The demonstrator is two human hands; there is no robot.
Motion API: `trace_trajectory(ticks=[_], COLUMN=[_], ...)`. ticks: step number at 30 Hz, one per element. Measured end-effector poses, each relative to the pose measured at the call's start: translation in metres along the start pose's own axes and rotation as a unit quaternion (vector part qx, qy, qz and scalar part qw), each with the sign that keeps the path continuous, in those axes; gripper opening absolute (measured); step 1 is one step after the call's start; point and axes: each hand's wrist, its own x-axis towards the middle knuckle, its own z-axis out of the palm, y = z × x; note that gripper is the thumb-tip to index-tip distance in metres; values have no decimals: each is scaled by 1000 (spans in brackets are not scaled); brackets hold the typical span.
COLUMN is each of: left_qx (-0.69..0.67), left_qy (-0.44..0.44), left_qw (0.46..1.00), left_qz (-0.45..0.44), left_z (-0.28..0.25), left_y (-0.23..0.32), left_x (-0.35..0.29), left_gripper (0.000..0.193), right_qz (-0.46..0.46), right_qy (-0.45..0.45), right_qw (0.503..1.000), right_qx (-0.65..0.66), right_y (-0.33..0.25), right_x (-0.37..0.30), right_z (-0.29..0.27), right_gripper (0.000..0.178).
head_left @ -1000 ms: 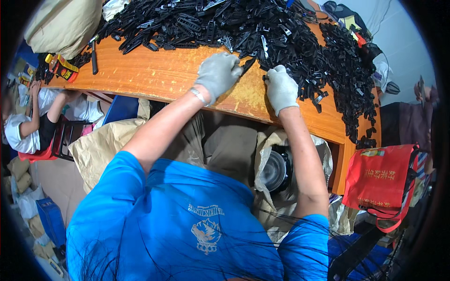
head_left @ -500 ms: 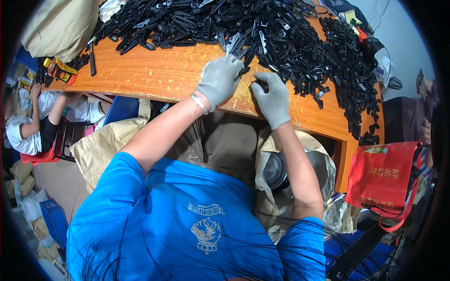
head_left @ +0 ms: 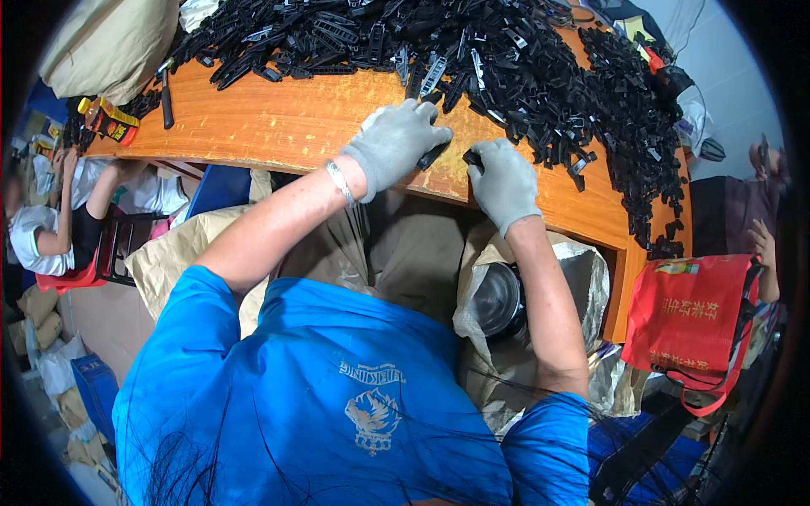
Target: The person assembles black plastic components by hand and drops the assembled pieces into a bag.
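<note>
My left hand [head_left: 390, 145], in a grey glove, is closed around a narrow black plastic part [head_left: 434, 157] near the table's front edge. Just to its right, my gloved right hand [head_left: 508, 180] pinches a small black plastic piece [head_left: 473, 158] between thumb and fingers. A short gap separates the two pieces. Beyond my hands, a large heap of black plastic parts [head_left: 540, 84] covers the far side of the table, with some long ribbed ones [head_left: 434, 76] lying close to my left fingertips. The exact shape of both held pieces is partly hidden by the gloves.
The wooden table [head_left: 253, 118] curves across the front. On its left are a hammer-like tool [head_left: 166, 101], a bottle with a yellow cap [head_left: 110, 123] and a beige sack [head_left: 110, 46]. A red bag [head_left: 688, 316] hangs at the right. Other people sit at both sides.
My left hand has drawn back slightly from the heap, and the black part now shows beneath its fingers. My right hand has shifted right and closed; a small black piece shows in it.
</note>
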Motion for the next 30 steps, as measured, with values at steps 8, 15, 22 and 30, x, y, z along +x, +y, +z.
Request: trace_trajectory(ticks=[8, 15, 22, 30], left_qx=[47, -34, -132, -132], left_qy=[79, -43, 17, 49], left_qw=[989, 998, 986, 987], left_qz=[113, -4, -103, -83], left_z=[11, -5, 14, 27], left_y=[-12, -9, -10, -13], left_x=[2, -16, -44, -44], left_gripper=[25, 16, 19, 15], right_qz=[-10, 0, -74, -94], right_qy=[-7, -3, 56, 1], right_qw=[1000, 999, 981, 986], right_qx=[22, 49, 169, 137], right_y=[8, 8, -19, -12], right_x=[1, -1, -13, 4], right_z=[2, -2, 5, 7], right_gripper=[21, 20, 20, 16])
